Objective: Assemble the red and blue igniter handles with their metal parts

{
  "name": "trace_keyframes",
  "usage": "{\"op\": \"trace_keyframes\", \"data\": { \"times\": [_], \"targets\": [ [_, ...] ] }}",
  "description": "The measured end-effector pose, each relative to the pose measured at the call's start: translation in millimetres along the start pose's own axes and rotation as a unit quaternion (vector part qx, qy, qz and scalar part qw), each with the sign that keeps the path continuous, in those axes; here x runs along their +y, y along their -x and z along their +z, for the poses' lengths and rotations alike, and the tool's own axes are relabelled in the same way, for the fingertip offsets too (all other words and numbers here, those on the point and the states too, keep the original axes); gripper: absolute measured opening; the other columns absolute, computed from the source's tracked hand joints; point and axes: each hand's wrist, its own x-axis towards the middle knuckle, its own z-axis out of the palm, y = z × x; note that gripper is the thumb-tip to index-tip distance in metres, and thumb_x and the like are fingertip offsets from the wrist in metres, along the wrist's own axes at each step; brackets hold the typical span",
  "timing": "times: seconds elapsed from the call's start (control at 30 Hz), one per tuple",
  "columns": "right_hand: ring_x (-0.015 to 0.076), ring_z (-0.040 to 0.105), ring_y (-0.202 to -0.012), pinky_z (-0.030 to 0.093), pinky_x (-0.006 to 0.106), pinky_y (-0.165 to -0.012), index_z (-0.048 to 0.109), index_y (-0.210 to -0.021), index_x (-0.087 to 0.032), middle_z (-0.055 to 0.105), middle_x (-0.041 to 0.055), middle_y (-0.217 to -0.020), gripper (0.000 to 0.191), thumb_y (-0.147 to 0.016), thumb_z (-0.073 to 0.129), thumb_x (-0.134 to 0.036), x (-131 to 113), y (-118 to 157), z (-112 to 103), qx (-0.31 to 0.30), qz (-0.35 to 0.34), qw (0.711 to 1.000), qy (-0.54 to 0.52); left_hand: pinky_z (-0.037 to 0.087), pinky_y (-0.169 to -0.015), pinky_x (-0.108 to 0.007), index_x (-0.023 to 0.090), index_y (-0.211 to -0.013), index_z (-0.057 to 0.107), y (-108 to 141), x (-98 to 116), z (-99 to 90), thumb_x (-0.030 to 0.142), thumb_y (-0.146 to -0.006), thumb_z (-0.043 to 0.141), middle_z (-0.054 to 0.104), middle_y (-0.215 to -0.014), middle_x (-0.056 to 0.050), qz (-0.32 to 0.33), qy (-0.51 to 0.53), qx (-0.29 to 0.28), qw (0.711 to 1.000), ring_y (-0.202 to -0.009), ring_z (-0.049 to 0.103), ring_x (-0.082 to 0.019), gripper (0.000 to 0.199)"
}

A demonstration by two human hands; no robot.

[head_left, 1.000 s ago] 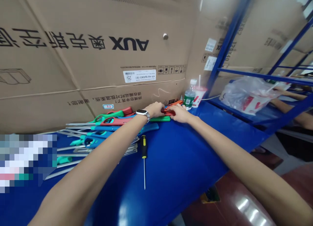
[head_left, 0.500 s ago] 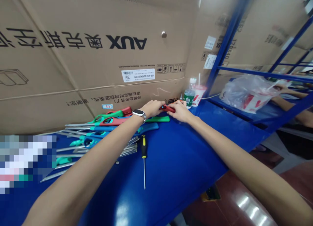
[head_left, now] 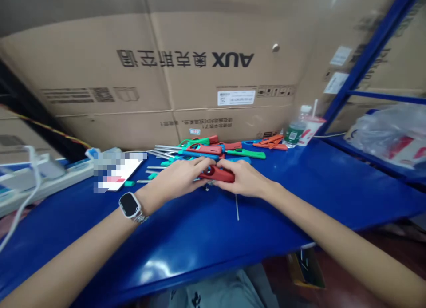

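Observation:
A red lighter-like handle (head_left: pixel 221 174) is held between both hands above the blue table (head_left: pixel 186 237). My left hand (head_left: pixel 181 177), with a watch (head_left: pixel 129 204) on its wrist, grips the handle's left part. Around its right end my right hand (head_left: pixel 241 177) has its fingers closed. Just behind them lies a pile of similar handles with metal rods, among them a red one (head_left: pixel 204 148) and a green one (head_left: pixel 249 154). Orange pieces (head_left: pixel 271 142) lie at the pile's right. Below my right hand the shaft (head_left: pixel 237 208) of a screwdriver shows; its handle is hidden.
A bottle (head_left: pixel 295 129) and a cup with a straw (head_left: pixel 311 129) stand at the back right, near a blue rack post (head_left: pixel 369 57). Cardboard (head_left: pixel 199 28) rises behind the table. At left are a power strip (head_left: pixel 80 168) and a partly blurred phone (head_left: pixel 131 168).
Both hands have come nearer, away from the cardboard, bringing the red handle in front of the pile. The view has swung left, and the power strip now shows.

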Motion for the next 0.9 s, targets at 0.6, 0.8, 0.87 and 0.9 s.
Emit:
{"op": "trace_keyframes", "data": {
  "times": [0.6, 0.8, 0.87, 0.9],
  "targets": [
    [0.0241, 0.057, -0.096, 0.040, 0.040, -0.086, 0.073, -0.116, -0.021, 0.069, 0.0093, -0.103, 0.035, -0.107, 0.048, -0.043, -38.2, -9.9, 56.6, -0.026, -0.155, 0.984, 0.082, 0.052, -0.101, -0.043, 0.021, -0.123, 0.064, 91.1, -7.5, 14.6, 0.043, -0.092, 0.073, 0.070, -0.123, -0.010, -0.097, 0.204, 0.029, 0.974, -0.114, 0.065, -0.025, 0.039],
    [0.0225, 0.058, -0.090, 0.037, 0.038, -0.082, 0.072, -0.097, -0.019, 0.072, 0.0068, -0.092, 0.033, -0.109, 0.043, -0.031, -30.6, -21.3, 57.1, 0.008, -0.133, 0.989, 0.058, 0.053, -0.095, -0.036, 0.021, -0.114, 0.068, 89.2, -11.3, 12.6, 0.032, -0.101, 0.059, 0.074, -0.113, -0.008, -0.090, 0.222, 0.071, 0.968, -0.105, 0.069, -0.020, 0.020],
    [0.0223, 0.060, -0.092, 0.039, 0.038, -0.085, 0.071, -0.098, -0.018, 0.074, 0.0067, -0.094, 0.029, -0.108, 0.046, -0.029, -29.1, -28.8, 59.0, 0.010, -0.129, 0.991, 0.031, 0.054, -0.093, -0.034, 0.020, -0.112, 0.069, 88.1, -14.0, 14.0, 0.029, -0.101, 0.057, 0.075, -0.110, -0.008, -0.103, 0.226, 0.081, 0.965, -0.102, 0.069, -0.019, 0.019],
    [0.0221, 0.061, -0.092, 0.040, 0.038, -0.086, 0.071, -0.099, -0.018, 0.074, 0.0065, -0.096, 0.027, -0.107, 0.047, -0.028, -29.2, -32.3, 60.2, 0.011, -0.125, 0.992, 0.013, 0.054, -0.091, -0.034, 0.019, -0.111, 0.069, 87.8, -15.4, 14.7, 0.028, -0.101, 0.056, 0.075, -0.110, -0.008, -0.111, 0.227, 0.086, 0.964, -0.101, 0.070, -0.018, 0.019]
  ]
}}
